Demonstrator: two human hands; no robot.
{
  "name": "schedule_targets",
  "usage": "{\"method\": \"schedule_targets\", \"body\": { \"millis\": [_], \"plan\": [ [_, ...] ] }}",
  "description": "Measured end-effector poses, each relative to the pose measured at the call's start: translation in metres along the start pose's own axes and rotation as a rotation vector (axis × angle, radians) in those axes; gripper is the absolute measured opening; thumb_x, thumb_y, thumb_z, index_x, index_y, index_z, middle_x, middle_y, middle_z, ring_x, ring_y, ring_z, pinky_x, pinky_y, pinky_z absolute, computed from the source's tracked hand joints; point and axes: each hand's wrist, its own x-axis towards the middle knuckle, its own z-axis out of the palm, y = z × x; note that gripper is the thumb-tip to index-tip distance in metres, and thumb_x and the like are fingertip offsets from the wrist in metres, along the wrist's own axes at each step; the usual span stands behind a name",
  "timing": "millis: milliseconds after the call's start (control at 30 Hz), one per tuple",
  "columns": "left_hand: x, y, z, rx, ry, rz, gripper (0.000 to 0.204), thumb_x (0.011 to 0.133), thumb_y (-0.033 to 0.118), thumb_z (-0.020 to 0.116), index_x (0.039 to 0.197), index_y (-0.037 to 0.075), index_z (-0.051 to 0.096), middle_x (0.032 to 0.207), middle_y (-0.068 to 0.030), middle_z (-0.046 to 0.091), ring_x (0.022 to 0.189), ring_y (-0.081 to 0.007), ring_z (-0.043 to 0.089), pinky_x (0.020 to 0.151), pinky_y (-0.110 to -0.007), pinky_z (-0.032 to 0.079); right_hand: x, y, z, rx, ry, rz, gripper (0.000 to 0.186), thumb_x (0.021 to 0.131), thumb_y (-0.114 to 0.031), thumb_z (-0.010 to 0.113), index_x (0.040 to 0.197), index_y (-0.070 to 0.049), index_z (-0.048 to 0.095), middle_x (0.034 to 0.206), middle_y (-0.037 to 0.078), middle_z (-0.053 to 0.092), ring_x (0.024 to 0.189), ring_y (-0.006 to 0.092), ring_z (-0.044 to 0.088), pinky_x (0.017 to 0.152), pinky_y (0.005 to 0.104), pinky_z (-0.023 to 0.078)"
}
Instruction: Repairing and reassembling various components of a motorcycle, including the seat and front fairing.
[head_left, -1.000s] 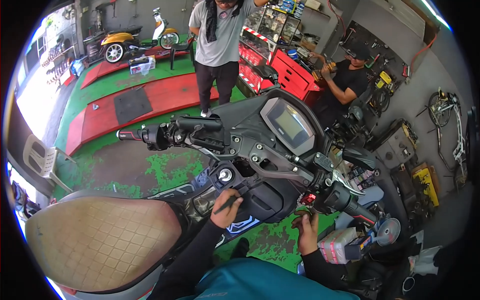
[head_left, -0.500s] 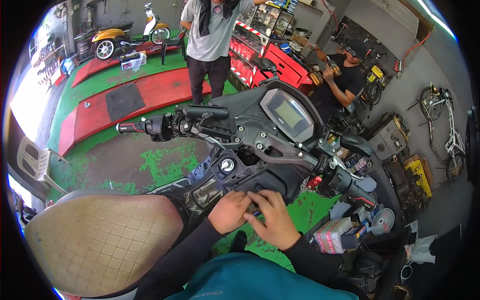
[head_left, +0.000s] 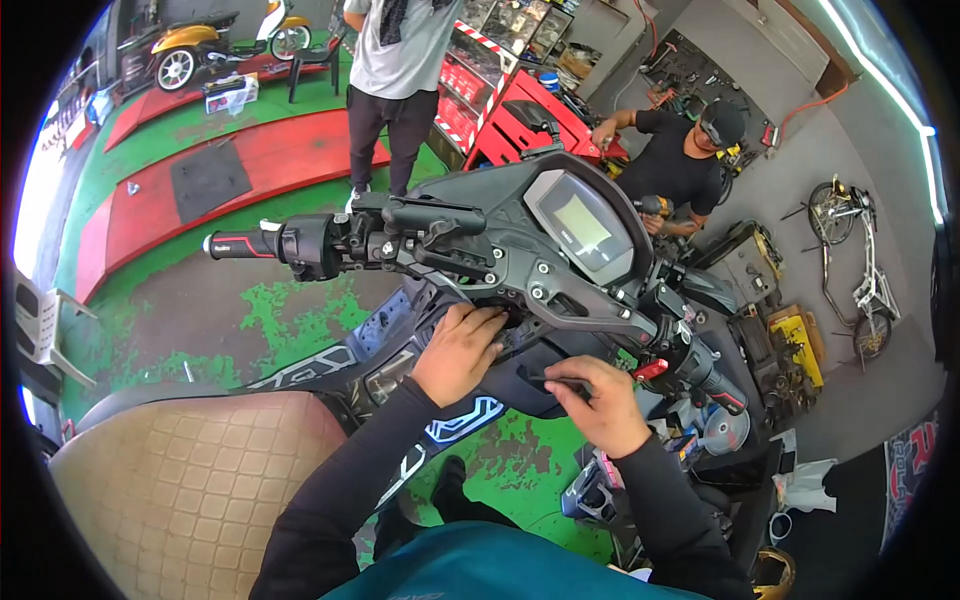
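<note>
A dark scooter's handlebar assembly (head_left: 540, 290) fills the middle, with bare fasteners along its clamp. My left hand (head_left: 462, 350) lies over the ignition area, thumb drawn in and fingers bent toward the gap behind the bars; anything under its fingertips is hidden. To its right, my right hand (head_left: 605, 405) pinches a thin dark piece (head_left: 560, 381) between thumb and fingers, just above the black inner panel (head_left: 515, 375). The piece is too small to name. The digital gauge (head_left: 583, 225) sits beyond both hands, and the quilted tan seat (head_left: 220, 470) is at lower left.
A red ramp (head_left: 290, 150) lies on the green floor, with a scooter (head_left: 180, 55) behind it. One person (head_left: 400, 60) stands ahead; another in black (head_left: 665, 165) holds a power drill (head_left: 655, 206). A fan (head_left: 725, 430) and boxes lie at right.
My hands, together before, are apart: the left moved up over the ignition, the right moved right with a thin dark piece showing. The view shifted. The person in black lowered the drill.
</note>
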Motion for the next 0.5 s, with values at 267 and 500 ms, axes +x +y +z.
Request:
{"method": "schedule_targets", "body": {
  "millis": [267,500],
  "plan": [
    [0.01,-0.003,0.006,-0.048,-0.165,-0.023,0.053,0.076,0.01,0.059,0.128,0.007,0.055,0.123,-0.0082,0.059,0.125,-0.0299,0.041,0.101,-0.043,0.027,0.031,0.003,0.029,-0.054,-0.047,0.073,0.017,0.082,0.003,0.067,0.099,0.0,0.064,0.091,0.012,0.068,0.084,0.0237,0.068,0.073,0.0304,0.053],
    [0.006,-0.017,-0.002,-0.161,-0.235,-0.038,0.056,0.073,0.007,0.062,0.129,0.009,0.057,0.121,-0.0056,0.061,0.126,-0.0269,0.041,0.101,-0.045,0.023,0.051,-0.005,0.031,-0.086,-0.185,0.235,0.016,0.084,-0.002,0.066,0.1,0.001,0.063,0.088,0.015,0.068,0.081,0.0268,0.069,0.071,0.0316,0.052]
  ]
}}
